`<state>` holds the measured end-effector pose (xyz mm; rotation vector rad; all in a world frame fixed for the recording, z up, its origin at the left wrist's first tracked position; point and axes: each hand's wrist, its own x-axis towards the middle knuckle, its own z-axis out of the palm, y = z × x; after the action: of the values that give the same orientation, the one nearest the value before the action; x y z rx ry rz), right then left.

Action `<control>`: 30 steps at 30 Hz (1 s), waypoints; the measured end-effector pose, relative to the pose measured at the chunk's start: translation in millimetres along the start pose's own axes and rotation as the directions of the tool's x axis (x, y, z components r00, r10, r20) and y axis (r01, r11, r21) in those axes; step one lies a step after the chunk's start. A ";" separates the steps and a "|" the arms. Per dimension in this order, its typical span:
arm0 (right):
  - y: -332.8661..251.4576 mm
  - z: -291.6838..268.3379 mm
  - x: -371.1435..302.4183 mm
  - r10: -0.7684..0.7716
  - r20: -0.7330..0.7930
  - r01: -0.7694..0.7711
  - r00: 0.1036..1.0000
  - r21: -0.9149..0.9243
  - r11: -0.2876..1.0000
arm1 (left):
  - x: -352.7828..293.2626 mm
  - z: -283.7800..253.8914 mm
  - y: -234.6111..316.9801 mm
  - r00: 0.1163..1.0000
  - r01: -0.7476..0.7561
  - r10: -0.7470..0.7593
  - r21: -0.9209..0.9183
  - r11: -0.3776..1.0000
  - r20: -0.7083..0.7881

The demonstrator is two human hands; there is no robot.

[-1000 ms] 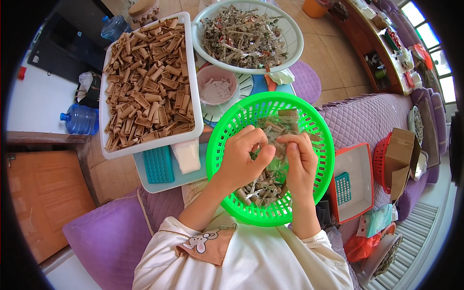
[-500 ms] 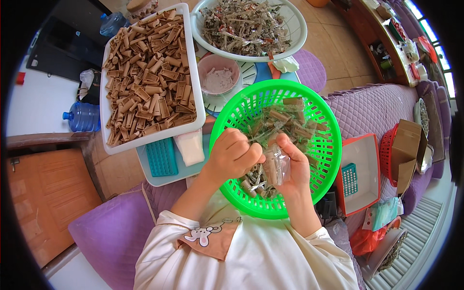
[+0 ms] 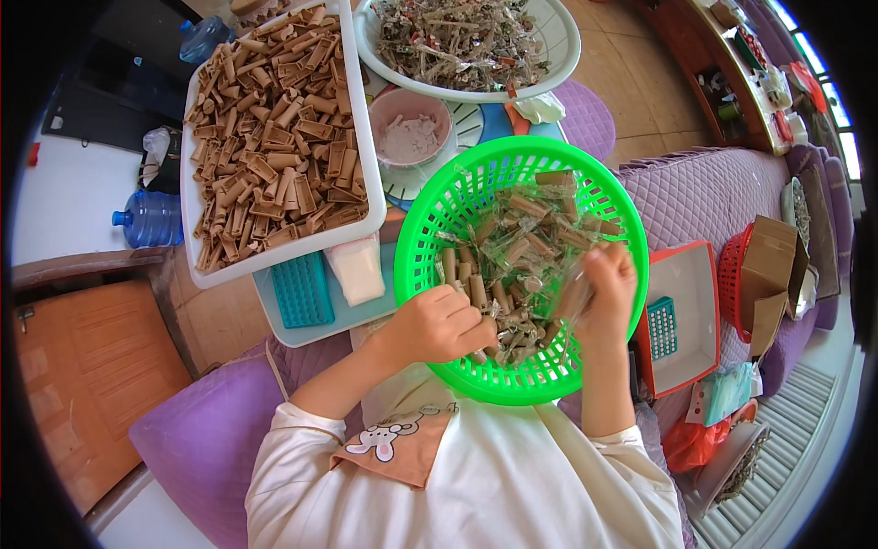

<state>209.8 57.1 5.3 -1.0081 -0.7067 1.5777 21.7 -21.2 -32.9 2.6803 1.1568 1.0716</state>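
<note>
Pinching a blurred clear packet (image 3: 572, 293), the right hand (image 3: 611, 284) works inside the green basket's right side (image 3: 638, 220)! The left hand (image 3: 441, 325) sits curled across the near-left rim, its hold impossible to tell; wrapped brown pieces (image 3: 530, 238) fill the middle, a white tray (image 3: 364, 119) beyond.

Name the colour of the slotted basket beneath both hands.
The basket is bright green; the head view shows it best.

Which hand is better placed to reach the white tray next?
The left hand, probably: it is nearer the white tray, over the left of the green basket; its grip is unclear. The right hand, farther away, pinches a blurred clear wrapper.
</note>
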 end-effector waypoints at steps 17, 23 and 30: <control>7.4 -76.6 9.4 0.195 0.205 0.282 0.959 -0.743 -0.607 | -2.7 -7.0 20.8 0.745 0.621 -0.666 -0.336 0.708 -0.028; 14.2 -72.2 0.9 0.204 0.277 0.335 0.939 -0.873 -0.355 | 6.2 0.1 28.2 0.651 0.657 -0.758 -0.478 0.582 -0.028; 20.1 -77.2 -6.5 0.436 0.203 0.342 0.877 -0.900 -0.269 | -1.9 0.3 26.8 0.716 0.640 -0.692 -0.483 0.598 0.092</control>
<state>269.1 41.1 -46.1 -1.7774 -2.7856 0.8881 37.9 -41.8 -26.7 1.5849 1.4814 1.1441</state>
